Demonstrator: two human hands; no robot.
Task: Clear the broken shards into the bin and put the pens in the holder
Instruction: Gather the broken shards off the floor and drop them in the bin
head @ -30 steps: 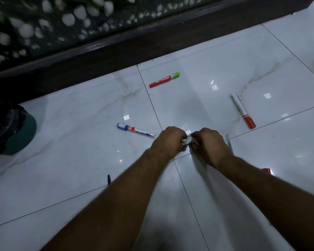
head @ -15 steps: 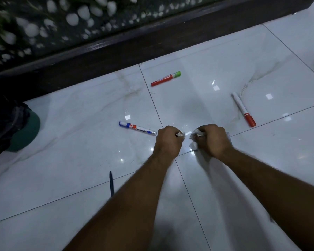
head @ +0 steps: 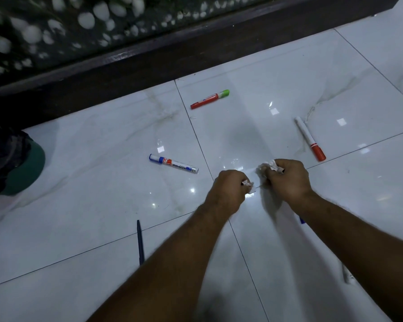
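Both hands are low over the white tiled floor. My left hand [head: 230,191] is closed around small white shards [head: 248,184] that poke out between its fingers. My right hand [head: 289,180] grips a clump of white shards [head: 269,165] at its fingertips. A blue-capped whiteboard marker [head: 173,163] lies left of my hands. A red marker with a green cap [head: 210,99] lies farther back. A white marker with a red cap [head: 310,139] lies to the right. A dark blue pen [head: 140,241] rests near my left forearm. No holder is visible.
A bin lined with a dark bag, green rim [head: 26,173], sits at the left edge. A dark wooden ledge [head: 149,59] runs along the back below a bed of white pebbles. A white pen-like object [head: 347,275] lies beside my right forearm.
My hands, which were touching over one spot, have drawn apart, each carrying white shards. The right hand has shifted right and slightly away; the view has tilted a little.
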